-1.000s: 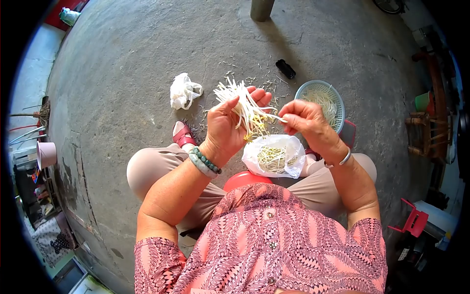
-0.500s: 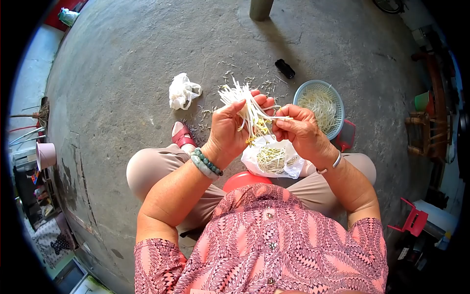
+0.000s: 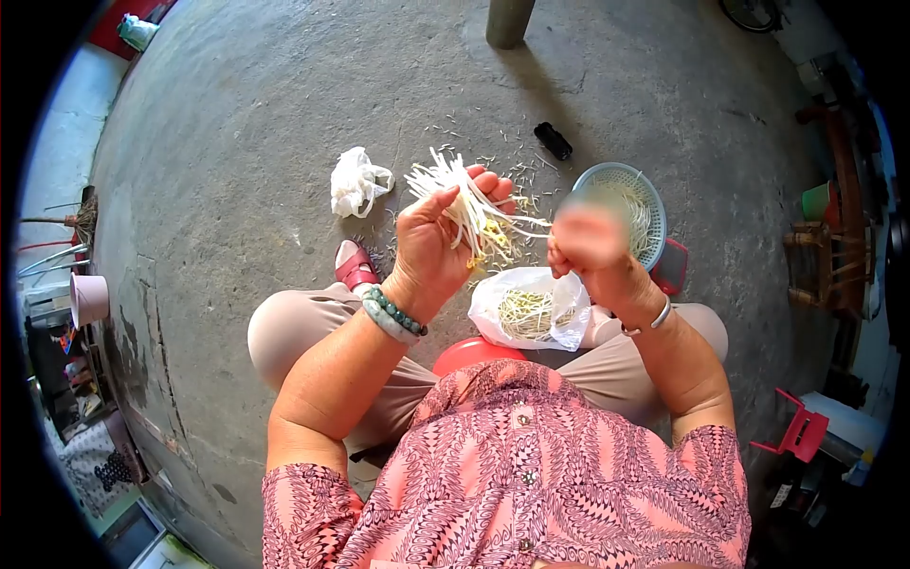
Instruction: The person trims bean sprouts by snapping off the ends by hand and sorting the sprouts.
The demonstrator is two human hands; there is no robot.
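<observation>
A bundle of white bean sprouts [image 3: 463, 201] with yellow heads lies in my left hand [image 3: 424, 242], whose fingers and thumb curl around it. A few stems stick out from the bundle toward my right hand [image 3: 595, 242]. A blurred patch covers most of that hand; the fingers showing at its lower left are curled in, and what they pinch is hidden. Below my hands, a white plastic bag [image 3: 485, 302] stands open with more sprouts inside. Beyond my right hand is a light blue basket [image 3: 586, 180] of pale, thin sprouts, partly covered by the hand.
Small broken bits [image 3: 488, 163] are scattered over the concrete floor [image 3: 256, 142]. A crumpled white bag [image 3: 356, 182] lies left, a black object [image 3: 553, 141] ahead. A red plastic item [image 3: 671, 267] is beside the basket, and a red rounded object [image 3: 474, 353] before my lap. A post [image 3: 508, 24] stands ahead.
My left hand and the sprouts have shifted slightly left. My right hand has moved a little right and away from the bundle, and it is now mostly blurred.
</observation>
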